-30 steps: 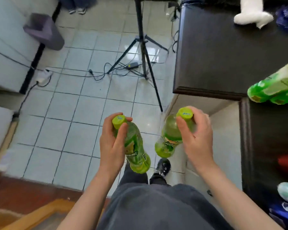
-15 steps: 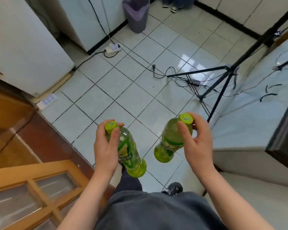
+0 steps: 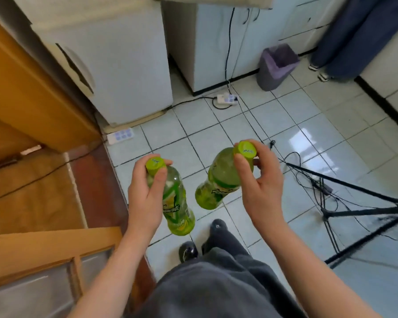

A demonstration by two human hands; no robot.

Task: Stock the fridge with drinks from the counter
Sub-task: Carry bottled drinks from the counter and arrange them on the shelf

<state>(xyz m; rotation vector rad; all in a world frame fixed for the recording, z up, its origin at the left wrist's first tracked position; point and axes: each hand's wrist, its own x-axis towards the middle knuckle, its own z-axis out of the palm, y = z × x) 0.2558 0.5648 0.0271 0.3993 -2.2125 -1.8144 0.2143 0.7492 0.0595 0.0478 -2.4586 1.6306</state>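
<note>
Head view: 2 green drink bottles are held above the tiled floor [image 3: 216, 134], 1 in each of the hands. The left hand [image 3: 145, 193] is curled round the neck of the left bottle [image 3: 177, 207], just under its green cap, with the base pointed toward 5 o'clock. The right hand [image 3: 260, 191] is closed round the neck of the right bottle [image 3: 216, 187], whose base is tilted toward 7 o'clock. The 2 bottles are kept near each other but apart. A white fridge [image 3: 115, 65] is seen at 11 o'clock, its door closed. A purple bin [image 3: 277, 65] is seen at 1 o'clock, a power strip [image 3: 226, 98] at 12 o'clock, and a black tripod [image 3: 365, 212] at 4 o'clock.
</note>
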